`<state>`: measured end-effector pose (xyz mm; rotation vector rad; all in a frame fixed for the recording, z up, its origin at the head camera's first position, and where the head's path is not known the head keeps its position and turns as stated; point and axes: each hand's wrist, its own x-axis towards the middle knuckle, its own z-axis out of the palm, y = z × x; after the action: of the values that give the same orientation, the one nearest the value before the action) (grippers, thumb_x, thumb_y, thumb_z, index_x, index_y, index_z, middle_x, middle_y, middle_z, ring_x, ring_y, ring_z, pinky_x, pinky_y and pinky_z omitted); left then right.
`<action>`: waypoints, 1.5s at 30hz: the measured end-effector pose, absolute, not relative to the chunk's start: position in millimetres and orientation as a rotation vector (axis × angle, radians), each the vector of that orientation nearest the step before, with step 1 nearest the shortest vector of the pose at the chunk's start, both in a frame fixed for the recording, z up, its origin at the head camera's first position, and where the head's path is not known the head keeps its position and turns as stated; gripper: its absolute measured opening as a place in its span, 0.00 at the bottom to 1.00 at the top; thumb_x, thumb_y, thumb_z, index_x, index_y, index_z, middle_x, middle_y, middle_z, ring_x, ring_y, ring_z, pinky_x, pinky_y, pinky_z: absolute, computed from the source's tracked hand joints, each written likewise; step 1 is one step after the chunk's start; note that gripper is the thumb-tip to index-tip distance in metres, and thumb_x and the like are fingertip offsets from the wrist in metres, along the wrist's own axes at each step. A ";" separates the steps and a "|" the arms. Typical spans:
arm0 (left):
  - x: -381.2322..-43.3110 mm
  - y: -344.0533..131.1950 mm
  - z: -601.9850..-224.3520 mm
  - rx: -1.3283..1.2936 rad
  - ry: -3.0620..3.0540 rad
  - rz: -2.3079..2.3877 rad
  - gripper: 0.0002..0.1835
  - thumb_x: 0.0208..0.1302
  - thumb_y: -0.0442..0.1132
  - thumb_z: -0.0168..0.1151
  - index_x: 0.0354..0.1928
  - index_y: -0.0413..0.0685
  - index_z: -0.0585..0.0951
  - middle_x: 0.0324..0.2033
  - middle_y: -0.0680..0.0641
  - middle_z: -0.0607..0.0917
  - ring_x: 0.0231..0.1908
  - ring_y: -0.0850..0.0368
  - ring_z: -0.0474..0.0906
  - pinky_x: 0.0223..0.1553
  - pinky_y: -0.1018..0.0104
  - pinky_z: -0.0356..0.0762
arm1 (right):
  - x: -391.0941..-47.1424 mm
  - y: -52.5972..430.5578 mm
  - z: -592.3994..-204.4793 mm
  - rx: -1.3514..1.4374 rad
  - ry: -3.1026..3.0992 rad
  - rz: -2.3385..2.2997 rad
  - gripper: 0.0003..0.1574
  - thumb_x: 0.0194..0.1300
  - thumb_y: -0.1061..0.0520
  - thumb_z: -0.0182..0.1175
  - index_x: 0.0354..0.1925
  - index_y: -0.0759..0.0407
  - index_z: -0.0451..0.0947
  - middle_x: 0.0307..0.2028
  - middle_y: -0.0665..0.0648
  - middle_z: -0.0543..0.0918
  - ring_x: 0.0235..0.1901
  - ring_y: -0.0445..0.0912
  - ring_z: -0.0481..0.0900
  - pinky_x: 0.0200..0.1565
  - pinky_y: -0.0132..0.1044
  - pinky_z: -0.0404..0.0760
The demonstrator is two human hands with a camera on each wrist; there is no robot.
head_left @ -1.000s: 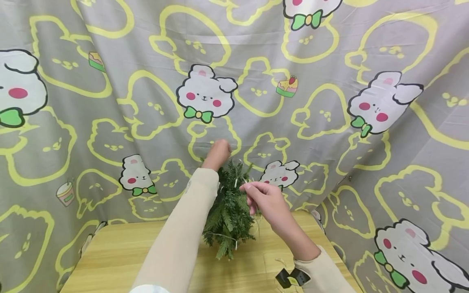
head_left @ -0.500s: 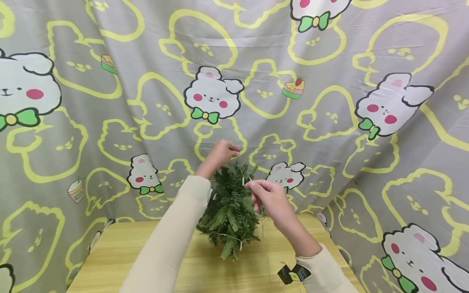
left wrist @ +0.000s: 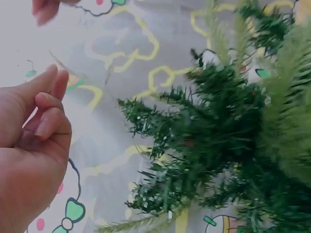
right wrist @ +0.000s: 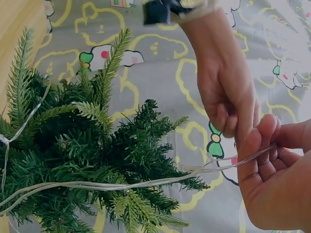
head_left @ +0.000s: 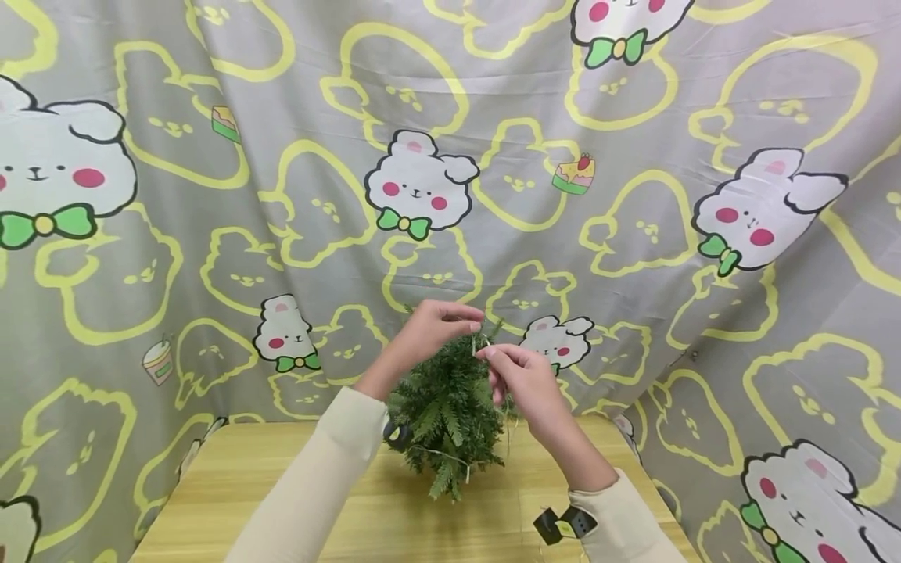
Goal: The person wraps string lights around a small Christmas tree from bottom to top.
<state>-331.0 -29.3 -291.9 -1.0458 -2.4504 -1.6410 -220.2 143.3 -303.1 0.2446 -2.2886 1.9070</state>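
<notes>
A small artificial Christmas tree (head_left: 446,414) with dark green needles stands on the wooden table (head_left: 267,457). Clear string lights (right wrist: 141,184) run across its branches, and a small white bulb (head_left: 468,473) hangs low on the front. My right hand (head_left: 531,391) pinches the light wire beside the treetop; in the right wrist view the strands lead into its fingers. My left hand (head_left: 436,328) reaches over the treetop with fingers mostly straight, close to the right fingertips. In the left wrist view, the left hand (left wrist: 36,126) has thumb and forefinger near each other, apart from the branches (left wrist: 209,121).
A grey curtain (head_left: 521,86) with yellow outlines and white rabbit heads closes off the back and sides. A black device (head_left: 563,524) sits at the right cuff, with thin wire near it over the table.
My left hand has come from behind the tree's left side, rightward and down to the right hand, its fingers straightening. The right hand keeps its pinch nearly in place. The head view has shifted slightly.
</notes>
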 end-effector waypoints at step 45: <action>-401.3 -49.6 -275.9 -0.601 -2.279 -1.158 0.06 0.64 0.36 0.63 0.40 0.45 0.87 0.38 0.47 0.88 0.39 0.55 0.83 0.41 0.62 0.80 | -198.6 133.0 -338.1 0.193 -2.300 1.986 0.15 0.63 0.55 0.64 0.43 0.64 0.83 0.24 0.65 0.80 0.16 0.46 0.77 0.27 0.39 0.82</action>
<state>-401.3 -49.6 -275.9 -0.6008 -2.2791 -1.1580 -198.6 133.0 -338.1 0.1931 -2.2996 1.9862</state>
